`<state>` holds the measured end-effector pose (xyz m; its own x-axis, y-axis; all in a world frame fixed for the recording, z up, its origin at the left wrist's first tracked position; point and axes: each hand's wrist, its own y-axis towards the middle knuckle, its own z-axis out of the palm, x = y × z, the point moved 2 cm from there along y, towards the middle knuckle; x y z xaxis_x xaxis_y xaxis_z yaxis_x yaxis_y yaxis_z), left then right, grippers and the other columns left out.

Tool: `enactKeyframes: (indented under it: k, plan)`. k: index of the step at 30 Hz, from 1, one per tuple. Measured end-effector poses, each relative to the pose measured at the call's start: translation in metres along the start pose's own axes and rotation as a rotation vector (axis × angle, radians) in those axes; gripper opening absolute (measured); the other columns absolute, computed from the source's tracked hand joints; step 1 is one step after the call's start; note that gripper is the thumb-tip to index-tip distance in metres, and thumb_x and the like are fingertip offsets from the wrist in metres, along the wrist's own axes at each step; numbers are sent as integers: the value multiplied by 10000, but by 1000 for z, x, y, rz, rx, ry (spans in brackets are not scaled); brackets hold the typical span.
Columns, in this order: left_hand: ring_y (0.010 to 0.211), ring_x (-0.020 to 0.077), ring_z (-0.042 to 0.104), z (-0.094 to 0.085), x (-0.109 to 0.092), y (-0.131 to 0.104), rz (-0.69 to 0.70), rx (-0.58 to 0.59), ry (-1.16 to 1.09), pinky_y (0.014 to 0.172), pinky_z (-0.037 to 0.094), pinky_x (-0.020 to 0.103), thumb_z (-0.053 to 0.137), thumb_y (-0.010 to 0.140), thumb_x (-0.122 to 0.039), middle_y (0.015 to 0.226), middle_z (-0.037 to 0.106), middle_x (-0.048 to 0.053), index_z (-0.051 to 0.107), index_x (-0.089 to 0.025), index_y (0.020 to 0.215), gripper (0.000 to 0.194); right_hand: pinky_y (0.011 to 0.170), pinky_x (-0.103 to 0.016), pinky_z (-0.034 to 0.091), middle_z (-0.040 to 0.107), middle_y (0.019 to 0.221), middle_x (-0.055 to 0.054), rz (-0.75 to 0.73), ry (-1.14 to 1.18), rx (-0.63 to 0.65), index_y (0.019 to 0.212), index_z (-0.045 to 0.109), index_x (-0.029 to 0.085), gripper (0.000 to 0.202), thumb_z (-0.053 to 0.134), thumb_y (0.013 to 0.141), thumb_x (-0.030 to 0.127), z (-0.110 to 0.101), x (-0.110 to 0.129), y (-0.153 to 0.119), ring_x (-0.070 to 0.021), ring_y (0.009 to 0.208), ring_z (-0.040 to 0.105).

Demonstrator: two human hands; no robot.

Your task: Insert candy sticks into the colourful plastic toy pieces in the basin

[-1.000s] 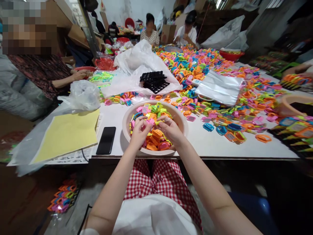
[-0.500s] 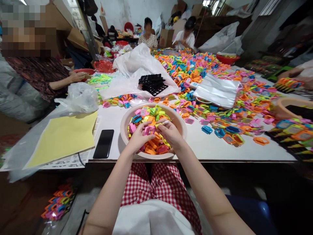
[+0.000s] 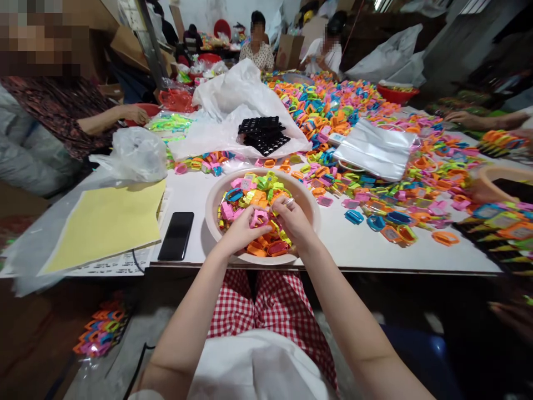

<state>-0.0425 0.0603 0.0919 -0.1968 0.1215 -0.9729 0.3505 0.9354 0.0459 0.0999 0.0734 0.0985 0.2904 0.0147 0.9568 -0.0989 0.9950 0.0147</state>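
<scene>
Since a second ago, the left hand [image 3: 240,231] has spread, thumb apart; the right hand [image 3: 293,221] curls, whether gripping anything I can't tell. Under both, colourful plastic pieces [image 3: 259,197] lie in a basin [image 3: 212,214] on the white surface [image 3: 339,241].

One phone [image 3: 176,236] and one yellow sheet [image 3: 106,228] at left; one pale basin [image 3: 307,205] at centre; too many colourful pieces [image 3: 325,108] to count.
</scene>
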Motion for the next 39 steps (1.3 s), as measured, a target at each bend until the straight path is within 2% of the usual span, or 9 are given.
enactKeyframes:
  k: [5,10,17,21,25,30,35,39]
  plan:
    - [828,139,551,-1,4,1,16,-19,21,770,454,257,559,789,-292,867,566,-4,553,-204,959,191,572,-223,371,467,622,47,22,-38,10,642,506,192,402,750,591,508,-2,-6,2,-82,577,425]
    - [805,128,543,0,9,3,10,-35,-14,748,453,254,576,768,-272,876,572,-4,550,-188,946,198,606,-231,386,494,662,36,9,-89,25,665,523,193,416,751,586,533,-3,-12,3,-95,626,453]
    - [852,150,550,0,3,2,-14,-20,-5,792,455,283,584,753,-240,888,575,8,538,-179,917,182,601,-231,396,482,634,40,22,-95,33,642,523,189,436,751,570,554,0,-12,5,-90,606,454]
    - [873,147,544,0,0,1,33,-16,-2,813,441,278,578,762,-250,890,571,2,530,-183,894,155,556,-238,411,523,645,28,-60,-177,-22,662,546,196,408,740,585,546,4,-7,1,-99,584,478]
    - [820,137,525,-1,1,2,126,-104,13,778,423,261,583,763,-301,824,544,-9,507,-184,821,150,553,-261,441,580,657,7,-185,-315,-62,680,582,200,351,718,626,519,9,-1,-5,-120,584,514]
    - [734,120,503,-2,0,0,182,-220,75,702,394,239,571,734,-260,749,524,-22,483,-187,757,117,606,-279,459,610,686,-10,-245,-345,-66,683,596,201,308,704,656,488,13,-4,-6,-142,649,550]
    - [690,120,498,-4,-4,-5,215,-279,138,657,392,234,589,699,-245,701,528,-29,480,-191,724,124,694,-306,455,601,715,-19,-305,-327,26,658,580,209,310,675,695,502,16,-3,-6,-161,729,551]
    - [705,132,524,-4,-3,-7,234,-301,172,682,408,249,575,704,-232,714,556,-21,496,-194,731,91,758,-337,447,578,712,-19,-314,-339,60,641,563,223,311,678,695,507,20,3,-7,-176,752,544]
